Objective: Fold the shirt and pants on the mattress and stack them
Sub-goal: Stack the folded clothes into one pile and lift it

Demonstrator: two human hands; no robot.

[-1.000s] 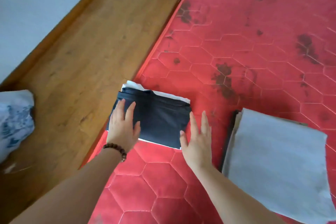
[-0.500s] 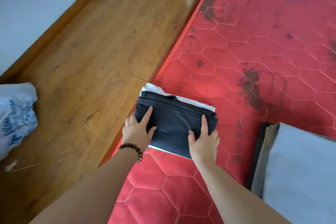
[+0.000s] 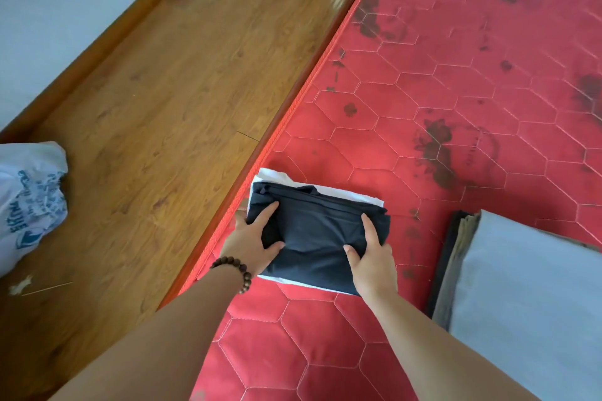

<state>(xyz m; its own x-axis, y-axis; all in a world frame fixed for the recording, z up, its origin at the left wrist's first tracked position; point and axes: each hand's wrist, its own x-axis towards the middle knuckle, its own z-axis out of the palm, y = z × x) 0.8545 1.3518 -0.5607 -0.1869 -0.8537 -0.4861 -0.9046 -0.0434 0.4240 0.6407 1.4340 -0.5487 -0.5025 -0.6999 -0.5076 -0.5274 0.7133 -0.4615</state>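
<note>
Both hands are clamped on the little stack right now: the left hand (image 3: pixel 253 242) has its thumb on top of the dark folded pants (image 3: pixel 317 234) with the other fingers tucked under the left edge, and the right hand (image 3: pixel 371 259) pinches the right side the same way, one finger laid straight along the top. Under the pants there's the white shirt (image 3: pixel 273 176), only peeking out as a strip along the far and near edges. The whole bundle sits lower centre of the frame, right at the left edge of the red mattress (image 3: pixel 456 91), basically next to the wooden floor (image 3: pixel 169 91). That's my worry tbh: if the grip only catches the pants and not the shirt underneath, lifting could drag the top layer off and undo the folds, or the shirt slides out and drops onto the floor since it's so close to the edge. Squeezing from both sides could also bunch the middle up. There's a grey folded cloth (image 3: pixel 527 303) at lower right and a white-and-blue plastic bag (image 3: pixel 29 202) at the left edge, both well apart.
</note>
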